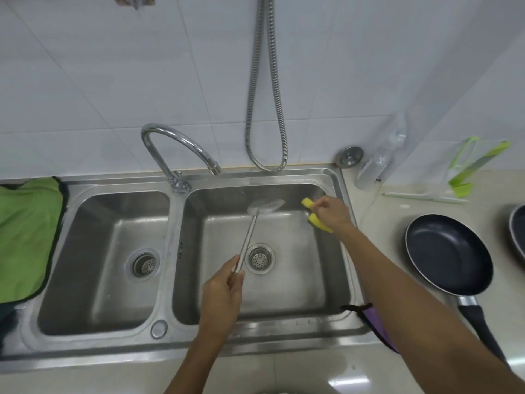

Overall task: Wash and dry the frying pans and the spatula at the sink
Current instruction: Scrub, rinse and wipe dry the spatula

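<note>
Over the right basin of the double sink (345, 282) we go: the left hand (224, 291) is wrapped tight around the lower end of the spatula (250, 234) handle, fingers fully curled, at about 6 o'clock from the drain strainer (260, 258). The metal shaft runs up toward 12 o'clock, and the blade sits blurred near the basin's back wall, soapy-looking, though the blur makes that hard to call.

At 2 o'clock in that same basin, the right hand (329, 211) is pinched shut on a yellow sponge (312, 214), squeezing it so both ends bulge out past the fingers. Sponge and spatula blade are near each other but apart.

The faucet (181, 149) arches from the divider between the basins, spout pointing toward the right basin at 12 o'clock; I cannot tell whether water is running. A metal hose (267, 89) loops down the tiled wall behind it.

Out at 3 o'clock on the counter (377, 223), one dark frying pan (449, 254) rests upright, handle toward 5 o'clock. A second pan (518, 228) peeks in at the frame's right edge, just beside it. At 9 o'clock, a green cloth (25, 237) lies beside the left basin.
</note>
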A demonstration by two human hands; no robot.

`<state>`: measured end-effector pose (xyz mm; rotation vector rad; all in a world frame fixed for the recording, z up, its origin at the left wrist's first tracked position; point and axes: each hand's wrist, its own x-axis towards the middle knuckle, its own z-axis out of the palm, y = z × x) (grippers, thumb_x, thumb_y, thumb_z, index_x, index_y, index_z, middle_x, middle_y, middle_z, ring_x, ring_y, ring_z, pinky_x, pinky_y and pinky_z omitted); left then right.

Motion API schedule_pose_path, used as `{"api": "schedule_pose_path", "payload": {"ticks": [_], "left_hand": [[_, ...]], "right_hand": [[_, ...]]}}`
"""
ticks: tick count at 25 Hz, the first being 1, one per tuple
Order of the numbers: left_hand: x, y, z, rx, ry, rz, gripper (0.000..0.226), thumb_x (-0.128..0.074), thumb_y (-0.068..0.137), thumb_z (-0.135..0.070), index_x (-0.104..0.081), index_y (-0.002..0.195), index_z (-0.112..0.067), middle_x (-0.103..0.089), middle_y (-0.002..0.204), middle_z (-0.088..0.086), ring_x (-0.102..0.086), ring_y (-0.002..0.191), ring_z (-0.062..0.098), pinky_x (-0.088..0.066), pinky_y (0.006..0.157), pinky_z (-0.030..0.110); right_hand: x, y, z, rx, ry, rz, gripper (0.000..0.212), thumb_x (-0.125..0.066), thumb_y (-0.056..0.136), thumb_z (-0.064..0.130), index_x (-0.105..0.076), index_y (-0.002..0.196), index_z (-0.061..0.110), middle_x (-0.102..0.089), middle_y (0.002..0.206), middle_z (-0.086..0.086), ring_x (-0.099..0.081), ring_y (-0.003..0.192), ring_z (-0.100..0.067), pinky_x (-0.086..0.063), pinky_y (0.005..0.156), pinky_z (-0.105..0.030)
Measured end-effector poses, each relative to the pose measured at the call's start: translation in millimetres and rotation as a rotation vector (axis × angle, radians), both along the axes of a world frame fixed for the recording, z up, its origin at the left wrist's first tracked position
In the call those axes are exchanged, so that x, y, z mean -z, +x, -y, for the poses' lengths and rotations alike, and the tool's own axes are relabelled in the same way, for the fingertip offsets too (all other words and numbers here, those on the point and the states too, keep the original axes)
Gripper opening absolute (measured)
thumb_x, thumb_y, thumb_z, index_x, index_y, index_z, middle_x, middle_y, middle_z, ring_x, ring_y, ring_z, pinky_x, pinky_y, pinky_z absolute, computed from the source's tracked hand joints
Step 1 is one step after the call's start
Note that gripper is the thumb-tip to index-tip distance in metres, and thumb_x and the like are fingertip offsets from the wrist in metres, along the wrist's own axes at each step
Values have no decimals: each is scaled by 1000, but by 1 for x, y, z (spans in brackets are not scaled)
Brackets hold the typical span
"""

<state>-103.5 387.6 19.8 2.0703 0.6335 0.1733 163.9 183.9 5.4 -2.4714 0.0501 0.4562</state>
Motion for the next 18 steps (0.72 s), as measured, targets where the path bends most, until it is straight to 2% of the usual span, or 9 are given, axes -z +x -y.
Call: {"api": "schedule_pose_path", "payload": {"ticks": [2,4,6,8,11,14,16,17,18], "left_hand": [[6,7,5,51,-111,-76,32,-63,100,-18,-66,132,-20,-64,70,6,-52,55,10,-53,60,33],[6,12,17,37,-324,-117,28,-62,101,-19,-67,129,-23,-65,73,3,-51,54,12,-48,50,30],[1,18,29,-38,-558,-141,22,-59,103,-18,-67,122,-26,-63,74,4,-49,52,14,-40,43,26],[-3,25,35,-90,-722,-154,20,-55,105,-15,-67,118,-24,-63,75,4,-50,51,14,-37,41,25],[-6,32,37,-102,-796,-180,21,-51,106,-13,-65,119,-22,-64,77,4,-51,51,12,-37,42,25],[-5,33,40,-146,-839,-209,22,-52,106,-15,-63,125,-12,-66,76,2,-52,51,11,-38,41,24],[-4,37,44,-197,-898,-218,26,-53,106,-17,-62,127,-4,-69,77,2,-55,54,12,-41,43,24],[-5,40,46,-219,-941,-215,28,-55,105,-19,-62,127,-3,-72,81,2,-60,60,13,-44,48,25],[-7,45,48,-245,-994,-209,29,-56,104,-22,-63,127,-6,-75,87,2,-65,70,14,-47,56,26]], "right_hand": [[1,9,37,99,-70,88,17,-64,93,33,-74,97,19,-73,109,-12,-66,107,-38,-49,84,-36],[-1,17,72,174,-165,209,18,-60,96,28,-72,102,17,-71,107,-17,-64,103,-43,-50,80,-41],[2,22,94,199,-233,345,18,-59,98,26,-69,106,14,-69,108,-19,-62,98,-45,-48,80,-44],[12,22,100,157,-251,376,18,-61,98,26,-69,108,14,-68,112,-18,-61,97,-45,-47,84,-45],[22,12,94,100,-275,200,24,-63,96,30,-68,118,19,-65,127,-12,-61,106,-43,-48,91,-47],[9,-4,76,78,-416,320,27,-61,95,27,-67,120,19,-61,136,-13,-60,113,-42,-48,93,-49],[-4,-32,52,-6,-266,446,24,-60,97,23,-67,119,16,-63,132,-17,-62,111,-42,-49,93,-49],[-14,-55,35,-61,-107,400,20,-57,100,24,-66,116,17,-68,122,-17,-65,105,-41,-52,90,-47],[-26,-82,17,-91,60,242,18,-52,103,28,-64,113,20,-71,113,-15,-70,97,-38,-56,84,-45]]}}
